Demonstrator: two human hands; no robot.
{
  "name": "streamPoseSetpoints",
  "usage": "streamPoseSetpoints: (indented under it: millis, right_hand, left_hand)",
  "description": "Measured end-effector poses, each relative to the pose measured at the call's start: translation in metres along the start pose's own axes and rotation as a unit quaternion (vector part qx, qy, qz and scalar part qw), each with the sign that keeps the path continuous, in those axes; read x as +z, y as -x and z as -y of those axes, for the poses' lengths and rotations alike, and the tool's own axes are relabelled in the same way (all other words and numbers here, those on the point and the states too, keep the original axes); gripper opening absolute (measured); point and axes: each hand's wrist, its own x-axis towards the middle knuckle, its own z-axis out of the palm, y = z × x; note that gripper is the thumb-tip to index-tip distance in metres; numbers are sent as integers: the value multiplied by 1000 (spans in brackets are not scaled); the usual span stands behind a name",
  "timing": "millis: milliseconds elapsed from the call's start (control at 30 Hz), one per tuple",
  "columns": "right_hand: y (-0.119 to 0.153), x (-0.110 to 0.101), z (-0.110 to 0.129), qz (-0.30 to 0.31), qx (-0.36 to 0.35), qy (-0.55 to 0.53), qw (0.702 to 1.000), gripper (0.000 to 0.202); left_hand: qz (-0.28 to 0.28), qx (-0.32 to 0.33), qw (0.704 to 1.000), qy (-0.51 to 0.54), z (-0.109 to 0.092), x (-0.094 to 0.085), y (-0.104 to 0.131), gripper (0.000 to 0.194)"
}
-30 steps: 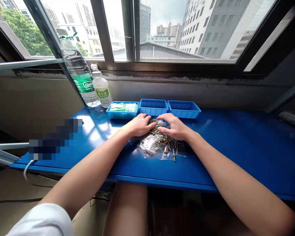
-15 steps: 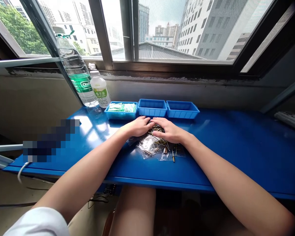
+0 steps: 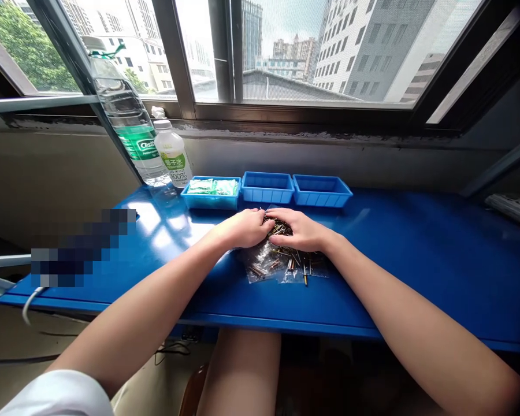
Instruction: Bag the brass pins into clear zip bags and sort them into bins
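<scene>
A heap of thin metal pieces [image 3: 281, 227], gold and silver, perhaps screws or drill bits, lies on the blue table. My left hand [image 3: 248, 227] rests against its left side, thumb toward the heap and fingers bent down, their tips partly hidden. On the right, my right hand [image 3: 301, 230] curves around the heap with the thumb apart from the fingers. Both hands are cupped and neither lifts anything. Clear plastic bags [image 3: 262, 263] with some pieces in them lie in front of the heap. One yellow-ended piece [image 3: 305, 278] points toward the table's front.
Behind the heap stand a blue bin with green-white packets [image 3: 212, 202], a middle blue bin [image 3: 267, 195] and a right blue bin [image 3: 320, 198]. A large water bottle [image 3: 132, 133] and a smaller white bottle [image 3: 173, 156] stand at the back left. A pixelated dark object [image 3: 82, 254] lies left.
My left hand has moved slightly right and its fingers have bent down more at the heap. My right hand stays nearly in place. The view has shifted a little.
</scene>
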Motion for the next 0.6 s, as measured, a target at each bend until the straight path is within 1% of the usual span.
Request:
streamPoseSetpoints:
  millis: [200,433,600]
  right_hand:
    - [0,-2,1,-11,-21,-3,1000,55]
    - [1,-4,2,-32,-10,5,999,54]
    - [1,-5,2,-43,-2,8,999,56]
  left_hand:
    - [-21,-9,1000,-17,-6,5,2,52]
    - [-60,-47,997,-9,1,2,0,54]
    - [-72,-53,996,-8,2,0,-1,50]
